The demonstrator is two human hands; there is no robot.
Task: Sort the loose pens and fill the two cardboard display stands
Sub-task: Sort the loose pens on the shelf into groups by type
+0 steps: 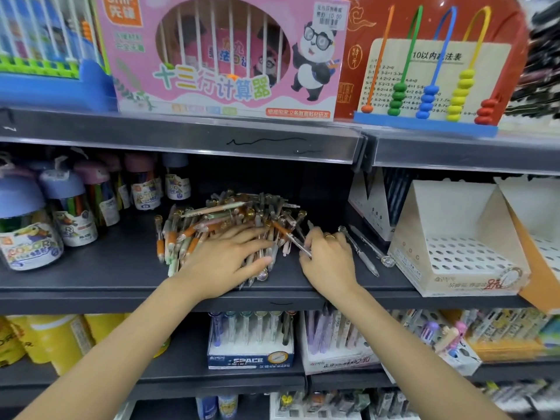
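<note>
On the dark middle shelf [91,277], the pile of loose pens [224,225] lay heaped near the centre, with the nearer cardboard display stand [460,262] well to its right and a second stand [539,237] partly visible beyond it. Both perforated trays appeared unfilled. The left hand [224,262] rested flat on the pile, fingers spread and straight, grasping nothing. The right hand [327,256] had its fingers curled round one clear-barrelled pen [295,242] at the pile's right edge. Two clear pens [363,253] lay apart between that hand and the nearer stand.

Recommended procedure: hold the pile steady with the flat hand so that drawing one pen out does not scatter the rest toward the shelf edge. Group matching barrels before loading, then seat each pen upright in its own hole.
</note>
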